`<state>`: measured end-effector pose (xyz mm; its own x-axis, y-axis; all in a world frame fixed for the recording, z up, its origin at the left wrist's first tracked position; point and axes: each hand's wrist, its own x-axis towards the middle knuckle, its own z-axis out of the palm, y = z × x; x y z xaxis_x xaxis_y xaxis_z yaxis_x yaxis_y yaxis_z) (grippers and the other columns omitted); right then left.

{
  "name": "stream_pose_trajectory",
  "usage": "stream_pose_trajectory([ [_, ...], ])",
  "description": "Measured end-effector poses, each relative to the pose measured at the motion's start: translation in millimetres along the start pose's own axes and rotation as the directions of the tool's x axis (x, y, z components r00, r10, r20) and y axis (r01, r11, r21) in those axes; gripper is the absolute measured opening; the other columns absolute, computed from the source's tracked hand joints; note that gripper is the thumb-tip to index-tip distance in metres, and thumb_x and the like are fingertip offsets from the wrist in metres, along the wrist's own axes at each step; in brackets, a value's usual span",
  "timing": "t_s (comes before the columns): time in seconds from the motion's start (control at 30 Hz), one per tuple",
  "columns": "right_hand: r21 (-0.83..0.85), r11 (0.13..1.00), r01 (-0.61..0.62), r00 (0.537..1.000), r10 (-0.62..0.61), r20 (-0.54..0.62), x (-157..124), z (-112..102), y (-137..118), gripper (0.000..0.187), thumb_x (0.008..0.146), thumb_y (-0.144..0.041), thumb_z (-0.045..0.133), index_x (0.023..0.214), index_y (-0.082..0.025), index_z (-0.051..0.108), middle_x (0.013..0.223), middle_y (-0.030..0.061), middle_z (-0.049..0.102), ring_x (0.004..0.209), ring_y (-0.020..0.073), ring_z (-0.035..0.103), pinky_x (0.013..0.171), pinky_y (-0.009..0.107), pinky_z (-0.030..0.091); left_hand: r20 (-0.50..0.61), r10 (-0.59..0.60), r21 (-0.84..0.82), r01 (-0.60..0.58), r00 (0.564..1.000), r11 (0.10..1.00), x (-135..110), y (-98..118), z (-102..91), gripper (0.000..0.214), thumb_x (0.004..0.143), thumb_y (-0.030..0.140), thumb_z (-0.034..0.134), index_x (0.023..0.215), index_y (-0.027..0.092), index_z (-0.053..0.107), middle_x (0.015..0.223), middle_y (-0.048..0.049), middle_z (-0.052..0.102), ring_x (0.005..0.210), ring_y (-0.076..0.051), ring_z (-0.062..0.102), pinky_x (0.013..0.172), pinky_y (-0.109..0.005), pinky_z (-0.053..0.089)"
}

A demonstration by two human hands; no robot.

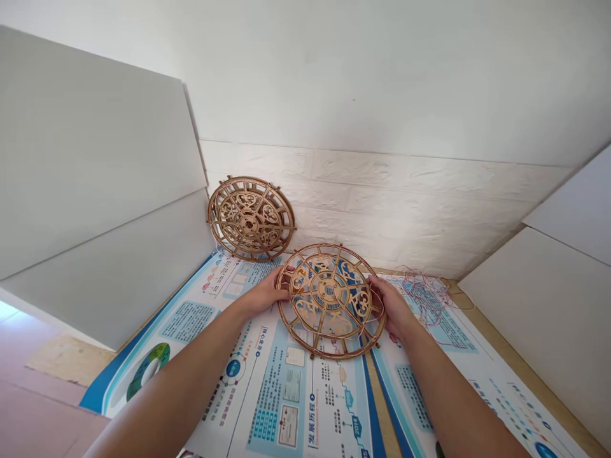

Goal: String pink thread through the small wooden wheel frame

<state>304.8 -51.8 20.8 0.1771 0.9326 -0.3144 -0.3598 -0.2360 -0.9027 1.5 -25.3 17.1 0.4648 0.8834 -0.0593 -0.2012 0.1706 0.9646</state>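
A round openwork wooden wheel frame (329, 291), with spokes, scroll cut-outs and thin wire along its rim, is held between my two hands over the posters. My left hand (270, 289) grips its left rim, thumb on the near face. On the opposite side, my right hand (389, 305) has its fingers wrapped round the rim; some fingers are hidden behind it. Behind and to the left, a similar wooden wheel frame (251, 219) leans against the wall. It looks like more than one layer.
Printed blue-and-white posters (229, 407) cover the work surface. A loose tangle of thin pinkish wire (424, 289) lies at the back right. White panels (162, 261) stand on the left and right, with a brick-patterned wall (372, 203) at the back.
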Motion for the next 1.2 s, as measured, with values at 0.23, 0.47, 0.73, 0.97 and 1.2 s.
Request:
stream_pose_trajectory([
  [0.23,0.006,1.000,0.024,0.999,-0.024,-0.030,-4,2,-1,0.024,0.069,-0.023,0.081,0.083,-0.017,0.063,0.075,0.0028,0.069,0.061,0.0169,0.064,0.050,0.025,0.054,0.016,-0.007,0.008,0.007,1.000,1.000,-1,0,-1.2,0.069,0.064,0.013,0.081,0.126,0.021,0.052,0.113,-0.0061,0.068,0.116,-0.025,0.061,0.101,-0.039,0.046],
  [0.47,0.011,1.000,0.019,1.000,-0.019,-0.018,-4,1,-1,0.022,0.068,-0.020,0.080,0.081,-0.017,0.062,0.072,0.0023,0.068,0.059,0.0168,0.064,0.048,0.024,0.054,0.036,0.005,0.022,-0.006,0.999,1.000,-2,1,-1.3,0.070,0.064,0.017,0.082,0.128,0.021,0.053,0.120,-0.0078,0.067,0.116,-0.026,0.061,0.102,-0.039,0.046],
  [0.73,-0.016,1.000,0.022,1.000,-0.022,-0.018,-7,3,-2,0.023,0.070,-0.022,0.079,0.083,-0.017,0.062,0.074,0.0030,0.069,0.061,0.0169,0.065,0.050,0.024,0.054,0.040,0.016,0.041,-0.018,0.999,0.999,0,-1,-2.7,0.074,0.064,0.018,0.081,0.132,0.021,0.052,0.111,-0.0072,0.068,0.112,-0.026,0.063,0.099,-0.041,0.048],
  [0.97,-0.018,0.999,0.035,0.999,-0.034,0.020,-3,-4,3,0.028,0.079,-0.042,0.077,0.083,-0.018,0.062,0.076,0.0028,0.068,0.062,0.0173,0.063,0.053,0.027,0.053,0.043,0.029,0.037,-0.031,0.999,0.999,2,-6,-3.8,0.081,0.065,0.018,0.082,0.139,0.021,0.051,0.118,-0.0095,0.068,0.111,-0.026,0.064,0.097,-0.040,0.050],
  [1.2,-0.050,0.997,0.064,0.998,-0.063,0.011,-1,-10,6,0.042,0.084,-0.062,0.070,0.081,-0.021,0.062,0.071,0.0019,0.065,0.058,0.0161,0.058,0.051,0.026,0.047,0.034,0.058,0.038,-0.060,0.998,0.997,-3,-4,0.7,0.084,0.070,0.017,0.080,0.146,0.023,0.045,0.132,-0.0102,0.064,0.116,-0.025,0.063,0.104,-0.042,0.049],
])
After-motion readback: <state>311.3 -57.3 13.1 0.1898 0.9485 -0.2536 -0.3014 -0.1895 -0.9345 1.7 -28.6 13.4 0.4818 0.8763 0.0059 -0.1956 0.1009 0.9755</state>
